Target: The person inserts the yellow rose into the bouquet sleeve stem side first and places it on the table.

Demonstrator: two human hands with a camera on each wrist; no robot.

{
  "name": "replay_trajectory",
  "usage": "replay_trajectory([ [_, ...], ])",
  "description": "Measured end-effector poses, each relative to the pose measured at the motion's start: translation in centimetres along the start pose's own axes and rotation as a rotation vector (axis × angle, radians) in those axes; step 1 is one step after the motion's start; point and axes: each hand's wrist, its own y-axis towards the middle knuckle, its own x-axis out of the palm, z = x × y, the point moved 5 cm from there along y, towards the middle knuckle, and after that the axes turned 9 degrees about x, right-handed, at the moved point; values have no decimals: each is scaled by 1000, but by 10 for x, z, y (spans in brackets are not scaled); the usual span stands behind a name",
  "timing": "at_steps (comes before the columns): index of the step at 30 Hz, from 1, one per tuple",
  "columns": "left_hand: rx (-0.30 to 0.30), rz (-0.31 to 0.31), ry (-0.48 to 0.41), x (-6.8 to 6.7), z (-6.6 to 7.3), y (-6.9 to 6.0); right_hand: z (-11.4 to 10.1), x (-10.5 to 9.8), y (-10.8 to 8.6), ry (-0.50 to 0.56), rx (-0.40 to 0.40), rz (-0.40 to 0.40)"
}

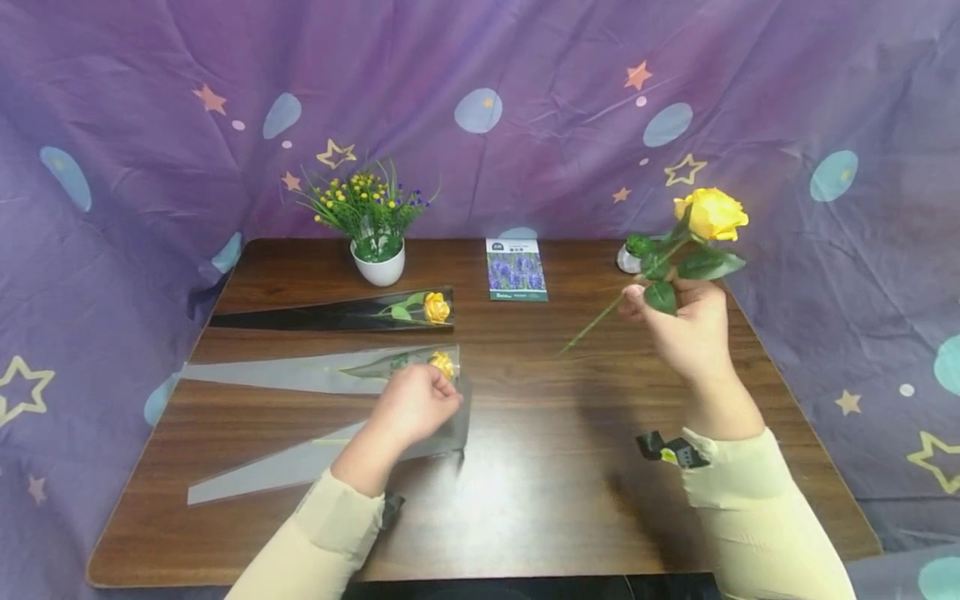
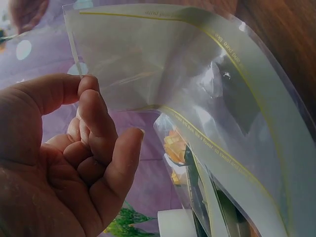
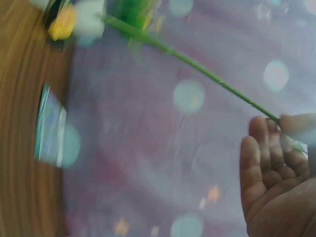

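My right hand (image 1: 693,333) pinches the green stem of a yellow rose (image 1: 712,215) and holds it above the table's right side, bloom up, stem slanting down to the left. In the right wrist view the stem (image 3: 212,76) runs to thumb and fingertips. My left hand (image 1: 416,404) pinches the top edge of a clear flower sleeve (image 2: 133,64) printed with a thin gold line; its narrow end (image 1: 247,483) lies on the table. Beyond it lie a grey-white sleeve (image 1: 262,368) and a black sleeve (image 1: 315,312), each with a yellow rose inside.
At the back of the wooden table (image 1: 540,517) stand a white pot (image 1: 378,268) of small yellow and purple flowers, a card with lavender flowers (image 1: 517,271) and a small potted plant (image 1: 630,257). A purple patterned cloth (image 1: 555,167) hangs behind.
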Motion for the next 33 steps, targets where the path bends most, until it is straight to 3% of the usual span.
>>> replay_trajectory([
  [2,6,3,0,1,0,1,-10,18,-9,110,-67,-30],
  [5,25,16,0,2,2,2,-22,42,-20,172,-156,-96],
  [11,29,44,-7,3,3,2,-25,78,-37,97,-273,-197],
  [13,16,46,-23,3,4,1,-19,88,-41,54,-286,-215],
  [19,-9,105,-86,-5,9,-4,3,116,-56,-20,-219,-270],
  [26,32,176,-133,-14,14,-8,25,137,-70,-97,-160,-270],
  [29,45,198,-130,-18,16,-8,32,144,-74,-138,-193,-245],
  [33,52,207,-125,-20,18,-8,39,153,-80,-168,-306,-223],
])
